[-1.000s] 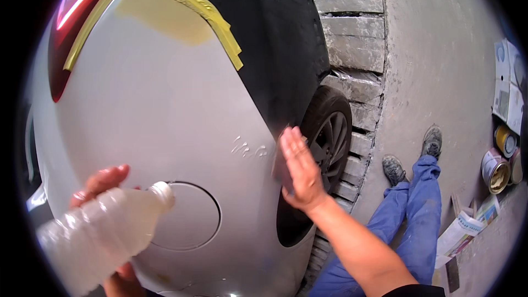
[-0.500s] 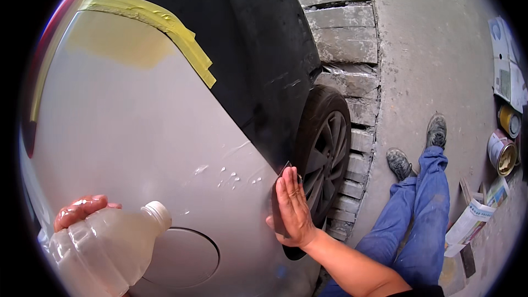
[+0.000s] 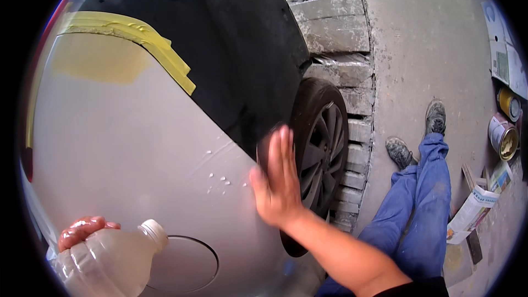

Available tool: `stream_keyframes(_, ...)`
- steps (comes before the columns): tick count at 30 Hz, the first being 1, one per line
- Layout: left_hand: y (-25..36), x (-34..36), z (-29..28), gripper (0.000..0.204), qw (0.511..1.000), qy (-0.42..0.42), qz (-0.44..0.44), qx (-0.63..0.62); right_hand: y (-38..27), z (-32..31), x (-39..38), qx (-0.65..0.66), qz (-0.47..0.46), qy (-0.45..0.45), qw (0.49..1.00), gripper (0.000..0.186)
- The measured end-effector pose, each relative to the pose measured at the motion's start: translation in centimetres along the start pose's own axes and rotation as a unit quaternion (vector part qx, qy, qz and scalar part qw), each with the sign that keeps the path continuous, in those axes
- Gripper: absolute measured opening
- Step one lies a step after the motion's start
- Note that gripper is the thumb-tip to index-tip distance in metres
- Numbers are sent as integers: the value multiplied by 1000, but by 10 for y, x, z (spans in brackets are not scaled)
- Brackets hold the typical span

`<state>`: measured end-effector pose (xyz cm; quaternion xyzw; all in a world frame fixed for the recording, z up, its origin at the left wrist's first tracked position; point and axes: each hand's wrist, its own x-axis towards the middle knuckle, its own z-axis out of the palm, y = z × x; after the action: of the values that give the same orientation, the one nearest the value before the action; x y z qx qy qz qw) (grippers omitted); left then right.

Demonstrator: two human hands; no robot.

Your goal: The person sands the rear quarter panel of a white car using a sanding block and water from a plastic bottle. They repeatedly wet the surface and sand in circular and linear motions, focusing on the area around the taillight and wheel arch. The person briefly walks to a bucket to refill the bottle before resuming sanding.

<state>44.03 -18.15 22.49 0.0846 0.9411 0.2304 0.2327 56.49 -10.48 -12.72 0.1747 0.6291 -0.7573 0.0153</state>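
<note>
My left hand (image 3: 82, 232) is closed around a clear plastic bottle (image 3: 107, 261) with a white cap and cloudy contents, tilted over the grey car panel (image 3: 126, 148). Its lower part runs out of view. Against the panel's edge by the rear wheel, my right hand (image 3: 279, 184) lies with fingers stretched, blurred by motion. A dark thin sheet, apparently sandpaper (image 3: 263, 151), shows beside its fingers, mostly hidden under them. Water drops (image 3: 223, 179) sit on the panel left of this hand. Below them is the round fuel flap (image 3: 184, 264).
Yellow masking tape (image 3: 132, 28) borders a yellowish patch (image 3: 99, 60) and the black bumper (image 3: 231, 38). The wheel (image 3: 324, 146) stands beside concrete slabs (image 3: 335, 30). My legs (image 3: 423, 203) are at right; open cans (image 3: 503, 137), newspaper (image 3: 472, 214) and cardboard (image 3: 503, 49) lie beyond.
My right hand has slid up along the panel's edge, toward the bumper. The bottle has dropped slightly in view and still lies in my left hand. The whole view has shifted a little.
</note>
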Motion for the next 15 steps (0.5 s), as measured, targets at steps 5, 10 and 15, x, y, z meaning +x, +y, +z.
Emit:
stream_keyframes(5,7,-3,2,66,999,23,-23,-4,-29,-5,-60,40,19,-60,997,81)
stream_keyframes(10,15,3,23,35,996,68,-47,-46,-8,9,8,-13,46,37,998,80)
stream_keyframes(15,27,14,51,16,986,120,-71,-90,-13,3,-22,-11,6,-12,1000,85)
